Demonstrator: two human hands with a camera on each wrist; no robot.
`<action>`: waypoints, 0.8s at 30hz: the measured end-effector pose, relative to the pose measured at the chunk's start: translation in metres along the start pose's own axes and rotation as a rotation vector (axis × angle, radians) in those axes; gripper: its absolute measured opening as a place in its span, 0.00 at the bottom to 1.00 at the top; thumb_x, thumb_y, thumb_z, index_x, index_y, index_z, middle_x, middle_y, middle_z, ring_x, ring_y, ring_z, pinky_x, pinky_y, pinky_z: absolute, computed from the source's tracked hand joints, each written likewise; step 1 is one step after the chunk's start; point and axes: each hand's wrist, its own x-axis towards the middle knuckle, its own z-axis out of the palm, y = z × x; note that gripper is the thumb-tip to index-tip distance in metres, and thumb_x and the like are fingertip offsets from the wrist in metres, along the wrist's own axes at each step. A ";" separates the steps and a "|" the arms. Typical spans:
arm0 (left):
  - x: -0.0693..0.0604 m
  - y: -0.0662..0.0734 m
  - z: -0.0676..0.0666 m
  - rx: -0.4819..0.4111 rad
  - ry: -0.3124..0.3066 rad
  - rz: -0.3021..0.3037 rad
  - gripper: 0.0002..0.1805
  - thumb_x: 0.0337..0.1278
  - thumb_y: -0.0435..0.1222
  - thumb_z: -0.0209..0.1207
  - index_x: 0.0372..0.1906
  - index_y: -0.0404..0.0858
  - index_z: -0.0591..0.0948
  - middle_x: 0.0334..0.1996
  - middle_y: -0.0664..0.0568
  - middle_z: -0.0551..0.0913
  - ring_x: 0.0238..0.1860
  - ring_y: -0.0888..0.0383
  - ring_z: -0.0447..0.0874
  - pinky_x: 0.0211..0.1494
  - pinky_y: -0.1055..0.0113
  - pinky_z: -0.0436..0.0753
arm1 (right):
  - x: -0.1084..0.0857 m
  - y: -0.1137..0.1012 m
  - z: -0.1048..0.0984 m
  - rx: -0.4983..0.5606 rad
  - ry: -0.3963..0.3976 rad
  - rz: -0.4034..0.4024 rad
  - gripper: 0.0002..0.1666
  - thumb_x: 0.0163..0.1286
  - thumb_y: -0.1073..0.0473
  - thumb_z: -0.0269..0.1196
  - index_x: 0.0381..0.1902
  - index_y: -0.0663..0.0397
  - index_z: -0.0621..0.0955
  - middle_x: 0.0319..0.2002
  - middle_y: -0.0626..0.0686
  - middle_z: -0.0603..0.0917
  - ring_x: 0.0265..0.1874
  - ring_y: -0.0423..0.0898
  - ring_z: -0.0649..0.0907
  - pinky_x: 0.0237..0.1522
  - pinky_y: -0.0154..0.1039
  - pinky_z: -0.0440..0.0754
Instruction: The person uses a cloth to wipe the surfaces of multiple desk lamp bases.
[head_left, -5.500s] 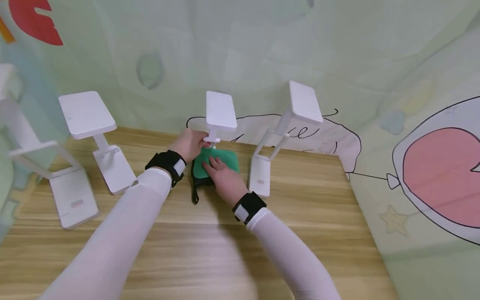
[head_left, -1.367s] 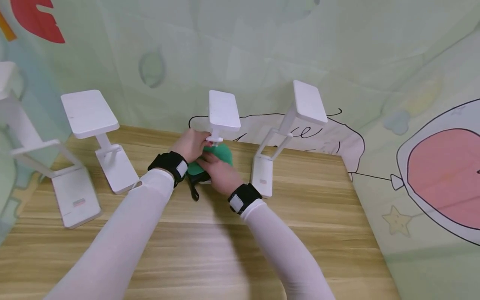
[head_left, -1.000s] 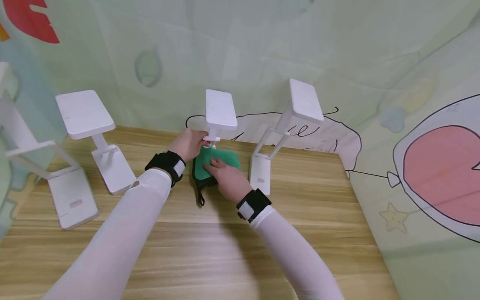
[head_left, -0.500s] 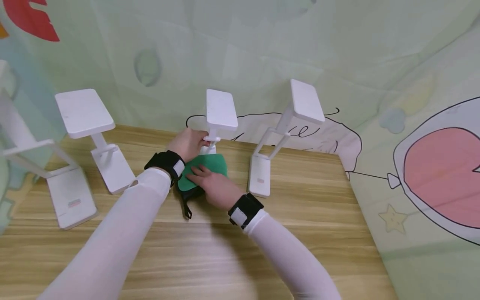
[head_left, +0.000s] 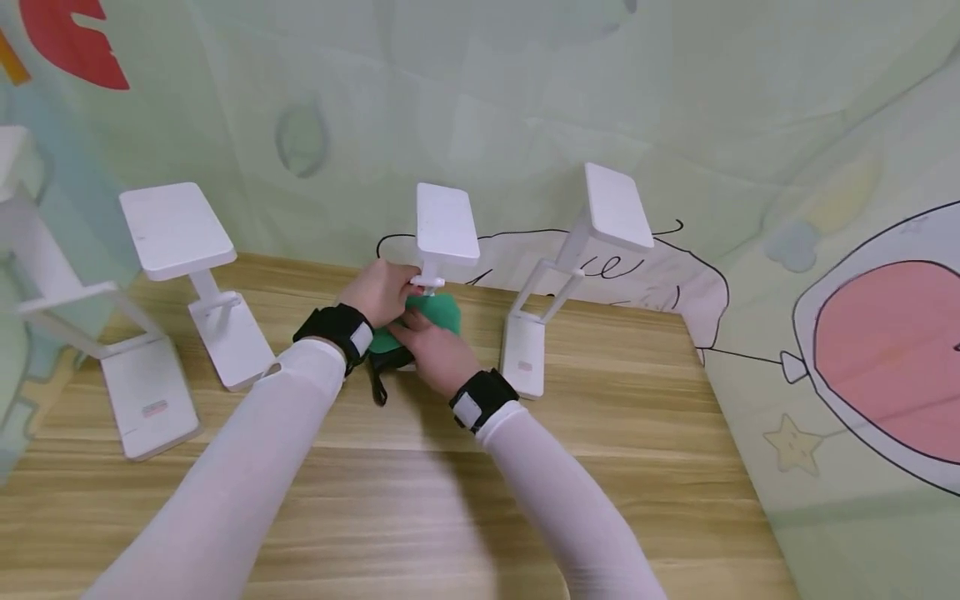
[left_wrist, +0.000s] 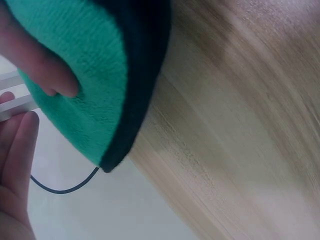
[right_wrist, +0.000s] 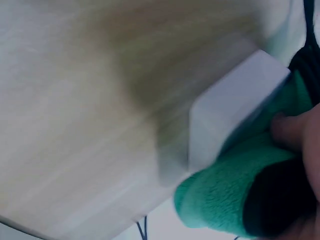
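Note:
In the head view my left hand (head_left: 378, 292) pinches the stem of a white folding desk lamp (head_left: 447, 223) by its hinge. The left wrist view shows these fingers (left_wrist: 20, 145) on the white bar. My right hand (head_left: 441, 354) grips a green plush cleaning cloth (head_left: 438, 312) with a black border and loop, against the lamp's base. In the right wrist view the cloth (right_wrist: 225, 192) bends over one side of the white base (right_wrist: 235, 105), with the thumb pressing into it. Most of the base is hidden under cloth and hand.
Another white desk lamp (head_left: 522, 354) stands just right of the hands. Two more stand on the left, the nearer lamp (head_left: 150, 400) and the farther lamp (head_left: 228, 333). Behind the wooden table (head_left: 390, 508) hangs a printed cloth backdrop (head_left: 525, 108).
The cloth has shifted back and forth over the lamp base with my right hand; since half a second ago it moved away, toward the stem, and bunched. My left hand has kept its hold.

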 end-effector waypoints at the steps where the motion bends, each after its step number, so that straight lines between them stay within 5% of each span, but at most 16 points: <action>1: 0.000 0.000 0.000 -0.005 0.003 0.004 0.05 0.79 0.31 0.59 0.44 0.37 0.84 0.38 0.47 0.89 0.35 0.53 0.83 0.45 0.55 0.82 | 0.000 0.000 -0.001 -0.002 -0.002 0.008 0.31 0.81 0.66 0.62 0.78 0.51 0.74 0.78 0.56 0.71 0.66 0.51 0.81 0.58 0.41 0.84; 5: 0.001 -0.002 0.002 -0.014 0.019 0.034 0.06 0.78 0.29 0.58 0.41 0.35 0.84 0.36 0.47 0.89 0.33 0.53 0.82 0.41 0.57 0.81 | -0.001 0.004 -0.004 0.018 -0.038 0.036 0.30 0.82 0.62 0.61 0.79 0.50 0.74 0.79 0.57 0.69 0.72 0.52 0.76 0.62 0.42 0.81; 14: 0.003 -0.006 0.004 0.013 0.025 0.044 0.05 0.79 0.32 0.60 0.42 0.36 0.84 0.37 0.44 0.89 0.35 0.52 0.84 0.42 0.56 0.82 | -0.015 0.009 -0.013 0.034 -0.134 0.097 0.34 0.80 0.74 0.56 0.79 0.50 0.73 0.80 0.60 0.66 0.80 0.57 0.66 0.69 0.46 0.76; 24: 0.003 -0.005 0.001 0.013 0.029 0.035 0.06 0.79 0.30 0.59 0.41 0.34 0.83 0.37 0.43 0.90 0.33 0.52 0.82 0.40 0.57 0.80 | -0.045 0.001 -0.020 0.023 -0.151 0.103 0.38 0.75 0.78 0.58 0.79 0.49 0.73 0.79 0.61 0.69 0.77 0.59 0.69 0.52 0.45 0.86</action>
